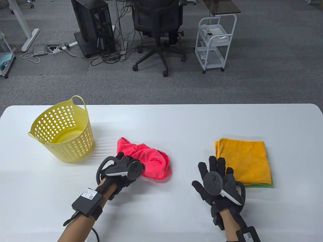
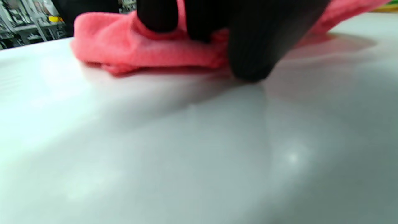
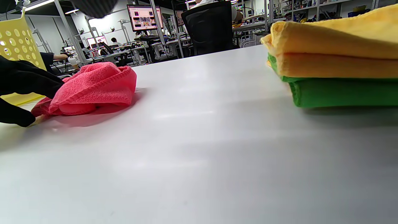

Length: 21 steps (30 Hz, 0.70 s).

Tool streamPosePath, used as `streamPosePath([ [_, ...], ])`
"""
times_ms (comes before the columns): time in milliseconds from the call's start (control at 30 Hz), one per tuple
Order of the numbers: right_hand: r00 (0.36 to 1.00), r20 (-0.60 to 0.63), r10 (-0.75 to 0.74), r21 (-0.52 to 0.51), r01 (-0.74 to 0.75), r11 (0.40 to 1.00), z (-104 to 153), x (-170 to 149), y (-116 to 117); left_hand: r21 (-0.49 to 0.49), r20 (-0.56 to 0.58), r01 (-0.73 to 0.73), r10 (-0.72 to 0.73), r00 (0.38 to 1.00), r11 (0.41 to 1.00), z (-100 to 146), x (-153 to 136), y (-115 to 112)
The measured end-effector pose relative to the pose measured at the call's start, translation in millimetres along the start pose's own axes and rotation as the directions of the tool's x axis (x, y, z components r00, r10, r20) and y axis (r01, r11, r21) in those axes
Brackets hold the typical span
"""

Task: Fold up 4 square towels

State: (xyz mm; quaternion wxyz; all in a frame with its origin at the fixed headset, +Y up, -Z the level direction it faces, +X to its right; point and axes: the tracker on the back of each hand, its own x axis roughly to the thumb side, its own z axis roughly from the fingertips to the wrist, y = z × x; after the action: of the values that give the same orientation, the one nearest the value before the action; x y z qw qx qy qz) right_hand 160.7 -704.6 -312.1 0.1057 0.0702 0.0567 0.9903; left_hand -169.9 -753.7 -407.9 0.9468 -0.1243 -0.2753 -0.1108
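the left hand (image 1: 121,169) grips the crumpled pink towel (image 1: 149,158) just right of the yellow basket (image 1: 63,133). far right of the basket, the right hand (image 1: 217,179) lies flat with straight fingers — beside the folded orange towel (image 1: 244,161) stacked on a green towel (image 1: 262,185).

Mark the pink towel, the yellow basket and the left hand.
pink towel (image 1: 154,161), table view, crumpled middle.
yellow basket (image 1: 75,148), table view, perforated front wall.
left hand (image 1: 123,167), table view, gloved back by tracker.
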Motion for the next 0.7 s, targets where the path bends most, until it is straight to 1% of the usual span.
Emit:
streamPosePath([
  [200,1.0,-0.003,0.006,-0.003,-0.006,1.0,0,0,-1,0.079,-0.035,-0.042,0.045,0.998,0.996,-6,0,3],
  [333,1.0,-0.004,0.0,-0.003,0.0,1.0,0,-1,-1,0.118,-0.044,-0.104,0.11,0.993,0.988,-10,-2,4],
  [567,1.0,0.003,0.002,0.002,-0.002,1.0,-1,0,0,0.092,-0.01,-0.224,0.226,0.974,0.97,-8,-14,8],
  [700,1.0,0.006,0.003,0.002,-0.003,1.0,-1,1,0,0.11,-0.005,-0.273,0.276,0.961,0.956,-9,-23,12],
])
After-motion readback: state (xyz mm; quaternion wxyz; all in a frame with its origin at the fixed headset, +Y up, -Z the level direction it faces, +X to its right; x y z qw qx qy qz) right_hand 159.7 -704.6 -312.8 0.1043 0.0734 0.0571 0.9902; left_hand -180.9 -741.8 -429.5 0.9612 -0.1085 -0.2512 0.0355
